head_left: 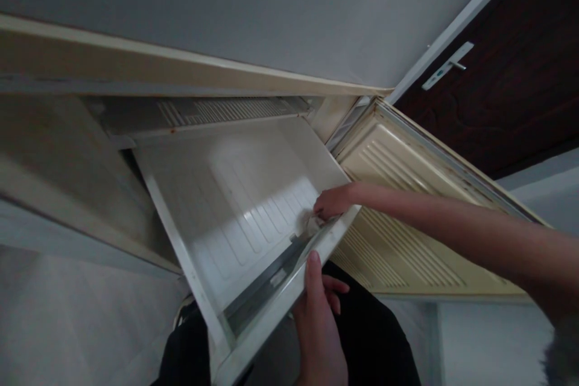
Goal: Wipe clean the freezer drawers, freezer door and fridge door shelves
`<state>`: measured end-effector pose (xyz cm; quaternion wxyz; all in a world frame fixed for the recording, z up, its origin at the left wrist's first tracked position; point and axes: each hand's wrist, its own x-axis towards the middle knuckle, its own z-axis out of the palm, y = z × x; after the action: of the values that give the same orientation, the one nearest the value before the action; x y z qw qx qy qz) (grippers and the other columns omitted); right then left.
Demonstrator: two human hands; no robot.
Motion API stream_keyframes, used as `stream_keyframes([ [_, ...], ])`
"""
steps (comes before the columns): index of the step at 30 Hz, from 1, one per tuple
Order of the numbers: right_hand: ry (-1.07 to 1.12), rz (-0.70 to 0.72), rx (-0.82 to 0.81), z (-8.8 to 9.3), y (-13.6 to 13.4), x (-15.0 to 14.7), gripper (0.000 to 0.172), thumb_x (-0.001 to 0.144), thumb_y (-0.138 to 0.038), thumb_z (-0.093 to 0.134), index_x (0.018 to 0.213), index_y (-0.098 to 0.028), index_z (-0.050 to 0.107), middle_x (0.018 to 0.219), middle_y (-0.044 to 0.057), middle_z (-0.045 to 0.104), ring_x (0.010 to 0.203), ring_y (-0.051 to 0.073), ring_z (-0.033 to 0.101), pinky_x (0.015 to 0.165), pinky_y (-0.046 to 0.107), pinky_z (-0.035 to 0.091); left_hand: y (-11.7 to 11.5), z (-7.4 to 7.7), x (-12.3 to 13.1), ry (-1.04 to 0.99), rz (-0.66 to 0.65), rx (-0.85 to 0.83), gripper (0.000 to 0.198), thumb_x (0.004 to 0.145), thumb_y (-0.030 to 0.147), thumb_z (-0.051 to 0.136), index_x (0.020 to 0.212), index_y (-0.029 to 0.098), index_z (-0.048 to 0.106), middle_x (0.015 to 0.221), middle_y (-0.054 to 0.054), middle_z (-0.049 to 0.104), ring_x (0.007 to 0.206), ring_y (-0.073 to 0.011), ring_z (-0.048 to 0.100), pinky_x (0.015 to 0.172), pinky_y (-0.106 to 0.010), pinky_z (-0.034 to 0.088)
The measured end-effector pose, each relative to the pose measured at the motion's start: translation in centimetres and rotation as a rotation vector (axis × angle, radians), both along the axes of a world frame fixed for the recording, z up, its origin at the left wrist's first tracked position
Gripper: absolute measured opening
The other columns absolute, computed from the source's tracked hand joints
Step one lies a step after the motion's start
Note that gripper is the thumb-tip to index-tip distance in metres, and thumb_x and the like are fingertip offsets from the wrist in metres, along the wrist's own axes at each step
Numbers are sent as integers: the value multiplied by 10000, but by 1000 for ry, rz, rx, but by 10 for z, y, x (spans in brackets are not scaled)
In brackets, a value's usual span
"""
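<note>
Your right hand (332, 200) reaches over the right wall of the white plastic freezer drawer (239, 193), fingers closed on a pale, crumpled cloth (312, 226) that they partly hide. The cloth lies in the drawer's front right corner, just behind the front panel (289, 295). Nearer you, your left hand (319, 313) has its thumb against that panel, its fingers curled outside; you cannot tell from this view whether they clamp it.

Left of your right grip spreads the drawer's ribbed floor; beyond it, a slatted shelf (235, 110) sits inside the freezer compartment. The open freezer door (407, 241), with its cream ribbed lining, crowds your right side, and your forearm crosses above it. Past that stands a dark brown door (511, 72) with a metal handle (447, 66). Your black trousers (375, 338) take up space below the panel.
</note>
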<state>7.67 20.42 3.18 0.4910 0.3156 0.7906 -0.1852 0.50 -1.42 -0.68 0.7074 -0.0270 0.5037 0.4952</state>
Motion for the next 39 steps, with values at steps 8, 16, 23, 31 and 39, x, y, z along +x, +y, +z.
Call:
stream_keyframes([
  [8,436,-348,519,48,-61,29,301,1061,-212,456,1006,-103,731,904,107,757,777,165,681,697,252,456,6,1,2,15,-18,-32,699,794,816,627,786,119,680,609,-95,636,480,-110,425,509,-235,279],
  [16,1096,-60,859,-11,-140,76,380,1068,-153,440,1419,-147,586,1396,146,673,1357,214,616,1210,449,471,5,-2,0,16,11,-8,637,798,786,642,793,153,708,634,-71,624,553,-153,508,524,-263,305],
  [23,828,-552,1136,-21,-98,113,415,1092,-267,348,1366,-125,625,1422,206,639,1375,311,598,1149,539,510,2,-5,2,14,58,25,628,791,789,675,644,182,610,619,-69,602,640,-171,546,541,-270,332],
  [31,1279,-342,583,-6,-175,16,362,1082,-199,433,1402,-185,601,1428,102,661,1405,160,570,1276,415,377,0,-16,5,-194,212,86,606,713,770,754,888,198,658,750,-26,647,605,-144,512,526,-258,401],
  [39,792,-433,697,21,-103,64,270,1076,-246,419,1050,-160,673,1034,109,745,981,203,709,923,323,523,-3,-14,1,-113,99,211,570,735,646,805,937,127,685,722,-84,670,640,-176,590,522,-246,389],
])
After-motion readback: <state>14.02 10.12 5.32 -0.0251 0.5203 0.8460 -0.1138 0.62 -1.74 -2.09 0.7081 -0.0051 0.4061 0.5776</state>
